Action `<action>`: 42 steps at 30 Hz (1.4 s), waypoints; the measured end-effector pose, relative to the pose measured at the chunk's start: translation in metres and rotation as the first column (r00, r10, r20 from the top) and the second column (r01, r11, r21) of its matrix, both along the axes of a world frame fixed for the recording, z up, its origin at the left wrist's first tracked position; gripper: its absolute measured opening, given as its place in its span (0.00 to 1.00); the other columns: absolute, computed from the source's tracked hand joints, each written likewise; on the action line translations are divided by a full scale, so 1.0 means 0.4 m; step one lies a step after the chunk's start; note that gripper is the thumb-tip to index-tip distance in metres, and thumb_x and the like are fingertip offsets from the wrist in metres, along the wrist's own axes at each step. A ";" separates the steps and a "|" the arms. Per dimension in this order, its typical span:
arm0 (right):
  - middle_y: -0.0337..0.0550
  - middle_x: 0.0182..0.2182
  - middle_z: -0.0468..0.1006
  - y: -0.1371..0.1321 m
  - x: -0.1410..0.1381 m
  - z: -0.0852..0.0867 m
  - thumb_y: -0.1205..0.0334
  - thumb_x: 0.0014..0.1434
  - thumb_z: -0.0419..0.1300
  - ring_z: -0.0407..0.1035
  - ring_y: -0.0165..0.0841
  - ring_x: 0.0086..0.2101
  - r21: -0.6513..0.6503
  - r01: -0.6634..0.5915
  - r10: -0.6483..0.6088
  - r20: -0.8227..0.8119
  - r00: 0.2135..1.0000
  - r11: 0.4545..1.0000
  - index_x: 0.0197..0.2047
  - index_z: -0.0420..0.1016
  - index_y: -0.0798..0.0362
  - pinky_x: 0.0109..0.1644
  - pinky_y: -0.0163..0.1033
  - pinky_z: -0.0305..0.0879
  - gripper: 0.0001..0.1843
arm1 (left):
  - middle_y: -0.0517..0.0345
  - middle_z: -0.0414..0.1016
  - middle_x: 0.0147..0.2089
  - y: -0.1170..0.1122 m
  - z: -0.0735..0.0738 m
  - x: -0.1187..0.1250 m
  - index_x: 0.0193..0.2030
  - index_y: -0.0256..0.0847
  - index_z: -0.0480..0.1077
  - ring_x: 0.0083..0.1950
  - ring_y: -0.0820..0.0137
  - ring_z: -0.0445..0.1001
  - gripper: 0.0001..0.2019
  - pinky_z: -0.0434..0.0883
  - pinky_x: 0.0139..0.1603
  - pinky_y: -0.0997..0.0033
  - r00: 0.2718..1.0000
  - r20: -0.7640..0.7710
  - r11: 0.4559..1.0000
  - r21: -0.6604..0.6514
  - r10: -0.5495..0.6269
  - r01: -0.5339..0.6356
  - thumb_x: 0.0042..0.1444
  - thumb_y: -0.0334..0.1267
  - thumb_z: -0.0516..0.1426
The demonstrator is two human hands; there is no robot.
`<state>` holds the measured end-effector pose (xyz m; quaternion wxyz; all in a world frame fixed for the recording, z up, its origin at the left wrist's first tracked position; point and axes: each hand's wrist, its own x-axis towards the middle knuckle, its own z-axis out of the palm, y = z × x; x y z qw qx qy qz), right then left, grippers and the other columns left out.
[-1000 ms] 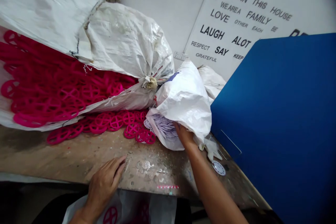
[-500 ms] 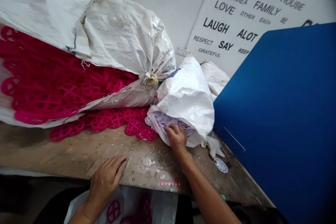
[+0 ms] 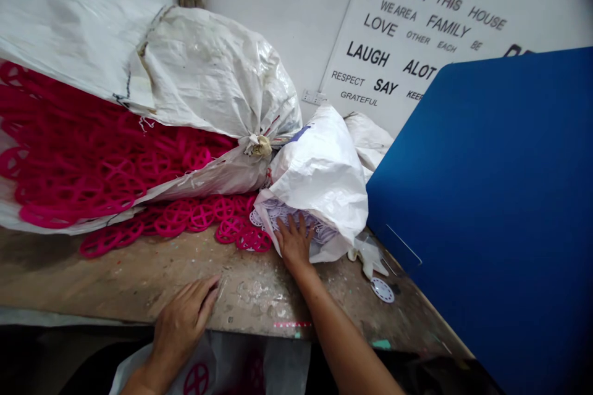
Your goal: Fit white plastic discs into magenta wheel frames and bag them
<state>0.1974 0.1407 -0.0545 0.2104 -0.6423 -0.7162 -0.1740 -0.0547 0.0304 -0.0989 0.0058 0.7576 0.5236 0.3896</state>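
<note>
My right hand (image 3: 294,244) is in the mouth of a small white sack (image 3: 324,166), fingers spread over a heap of pale lilac, slotted plastic discs (image 3: 322,231). Nothing shows in its grip, though the fingertips sit among the discs. My left hand (image 3: 183,315) lies at the front of the worn wooden table (image 3: 115,278), its fingers stretched out and close together, palm down. No object shows in it. Pink cross-spoked rings (image 3: 201,217) lie on the table left of the small sack.
A large white sack (image 3: 213,68), torn open at the side, spills pink rings on the left. One pale disc (image 3: 382,290) and a crumpled glove-like piece (image 3: 369,256) lie at right. A blue panel (image 3: 486,197) borders the right edge. Below the table hangs another white bag (image 3: 282,361).
My right hand has gone from curled fingers at the sack's mouth to spread fingers over the pale discs. My left hand stays by the table edge. The view has shifted slightly.
</note>
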 end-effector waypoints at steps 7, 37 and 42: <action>0.47 0.58 0.67 -0.026 -0.019 -0.029 0.62 0.63 0.51 0.53 0.46 0.59 -0.080 -0.141 0.137 -0.049 0.989 0.987 0.58 0.68 0.50 0.61 0.52 0.49 0.20 | 0.54 0.79 0.43 -0.003 0.000 0.000 0.48 0.43 0.70 0.44 0.63 0.77 0.13 0.72 0.45 0.65 0.999 -0.042 0.999 0.039 0.008 -0.007 0.62 0.42 0.49; 0.37 0.68 0.40 0.262 0.022 0.316 0.46 0.63 0.47 0.34 0.52 0.65 -0.232 0.002 0.061 0.265 0.962 0.973 0.68 0.43 0.36 0.59 0.69 0.41 0.32 | 0.55 0.78 0.41 0.003 -0.013 -0.004 0.49 0.42 0.69 0.41 0.65 0.76 0.12 0.70 0.42 0.66 0.998 -0.037 0.991 0.121 -0.053 0.057 0.62 0.37 0.50; 0.44 0.67 0.50 0.173 0.007 0.312 0.52 0.61 0.54 0.42 0.52 0.64 -0.075 -0.096 0.112 0.239 0.965 0.993 0.65 0.54 0.39 0.59 0.64 0.48 0.30 | 0.54 0.78 0.43 -0.006 0.000 -0.002 0.50 0.41 0.68 0.43 0.65 0.75 0.12 0.70 0.43 0.66 0.998 0.000 0.997 0.043 -0.067 0.066 0.62 0.37 0.50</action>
